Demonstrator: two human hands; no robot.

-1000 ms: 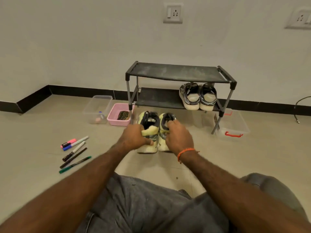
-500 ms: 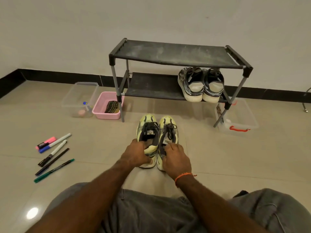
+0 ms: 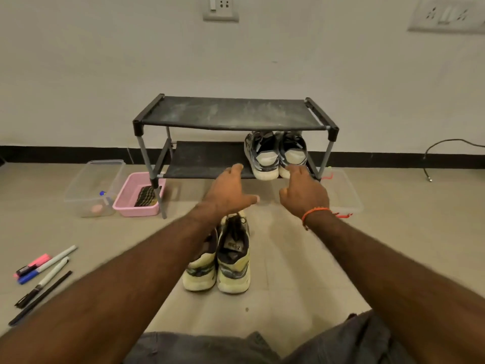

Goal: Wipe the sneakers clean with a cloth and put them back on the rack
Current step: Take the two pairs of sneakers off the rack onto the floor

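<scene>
Head camera: two hands reached toward the shoe rack

Both arms were stretched out over the floor. The left hand (image 3: 227, 191) was held out flat with its fingers loose and spread, and it held nothing. Its fingertips were in front of the bottom shelf of the rack (image 3: 231, 114). The right hand (image 3: 304, 191) was out too, with its fingers bent a little, and it held nothing. Its fingertips were right by the heel of the grey sneakers (image 3: 275, 155); I could not tell if they touched. An orange band (image 3: 313, 212) was on the right wrist.

The grey sneakers sat side by side on the right part of the bottom shelf, heels facing out. The top shelf was dusty.

The yellow sneakers (image 3: 223, 261) stood together on the floor in front of the rack, under the left arm, with their heels toward the person. No hand touched them.

A pink tray (image 3: 131, 198) was on the floor by the rack's left leg, with a dark striped cloth (image 3: 145, 195) inside it. A clear box (image 3: 91, 187) was just left of the tray. Another clear box (image 3: 346, 193) was at the right side of the rack. Some pens (image 3: 44, 274) lay on the floor far to the left. Grey pants (image 3: 199, 348) showed at the bottom.
</scene>
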